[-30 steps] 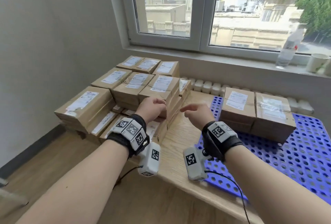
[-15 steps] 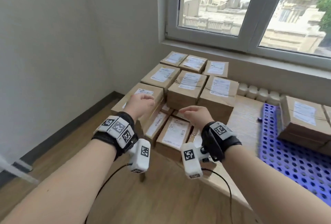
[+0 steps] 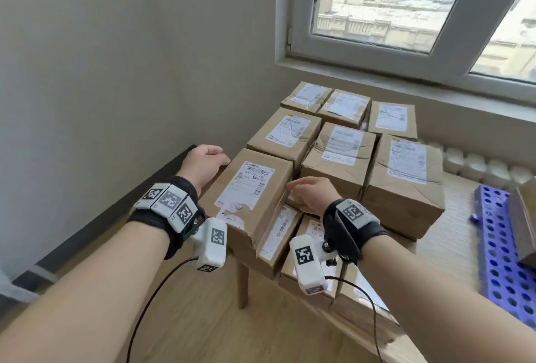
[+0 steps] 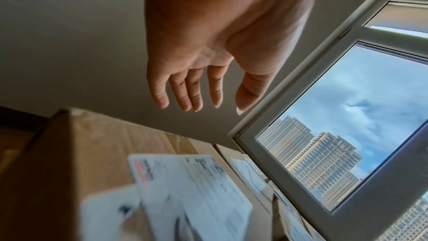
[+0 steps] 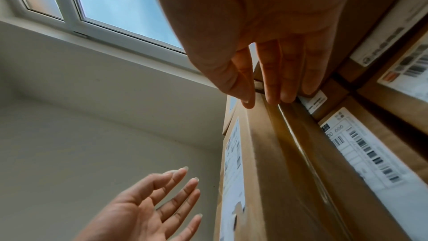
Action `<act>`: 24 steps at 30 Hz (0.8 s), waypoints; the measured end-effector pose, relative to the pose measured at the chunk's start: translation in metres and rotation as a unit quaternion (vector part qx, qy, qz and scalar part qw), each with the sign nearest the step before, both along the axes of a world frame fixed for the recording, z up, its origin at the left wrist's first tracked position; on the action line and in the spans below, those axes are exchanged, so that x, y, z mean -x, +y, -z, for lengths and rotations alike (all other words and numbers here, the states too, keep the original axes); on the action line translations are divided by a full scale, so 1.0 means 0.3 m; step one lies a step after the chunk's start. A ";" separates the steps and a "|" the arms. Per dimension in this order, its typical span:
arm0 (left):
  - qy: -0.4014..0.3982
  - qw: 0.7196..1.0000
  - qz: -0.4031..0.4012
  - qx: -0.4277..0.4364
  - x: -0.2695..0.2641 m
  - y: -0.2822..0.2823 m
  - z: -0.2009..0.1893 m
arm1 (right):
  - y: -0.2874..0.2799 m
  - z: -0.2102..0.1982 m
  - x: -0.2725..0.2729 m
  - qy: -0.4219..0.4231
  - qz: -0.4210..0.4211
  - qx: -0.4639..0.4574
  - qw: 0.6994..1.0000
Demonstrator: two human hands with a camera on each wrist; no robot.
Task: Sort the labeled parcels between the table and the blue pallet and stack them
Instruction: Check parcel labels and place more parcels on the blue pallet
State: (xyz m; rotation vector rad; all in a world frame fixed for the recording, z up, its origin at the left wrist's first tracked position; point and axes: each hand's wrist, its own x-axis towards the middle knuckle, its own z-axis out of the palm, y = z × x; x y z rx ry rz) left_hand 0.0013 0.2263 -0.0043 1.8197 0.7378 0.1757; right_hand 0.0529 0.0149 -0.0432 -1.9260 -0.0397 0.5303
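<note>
The nearest labeled parcel (image 3: 252, 200) sits on top of a stack at the near left corner of the wooden counter (image 3: 452, 229), its shipping label facing up. More labeled cartons (image 3: 342, 148) stand in rows behind it toward the window (image 3: 406, 14). The left hand (image 3: 203, 164) is at the parcel's far left edge; the wrist view shows its grip spread, fingers (image 4: 185, 89) straight and clear of the cardboard, holding nothing. The right hand (image 3: 311, 193) is at the parcel's right side, grip likewise unclosed, with straight fingertips (image 5: 273, 87) against the upper edge. The blue pallet (image 3: 501, 249) lies on the counter's right end, carrying a carton (image 3: 522, 223) at the frame edge.
</note>
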 end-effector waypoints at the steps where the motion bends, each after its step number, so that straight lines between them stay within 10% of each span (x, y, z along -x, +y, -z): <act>1: 0.004 1.000 0.000 0.001 -0.022 0.017 0.008 | 0.014 0.013 -0.018 0.009 0.002 0.007 1.000; 24: 0.215 0.938 0.264 0.072 -0.195 0.171 0.123 | 0.158 0.038 0.044 0.139 0.196 -0.038 0.970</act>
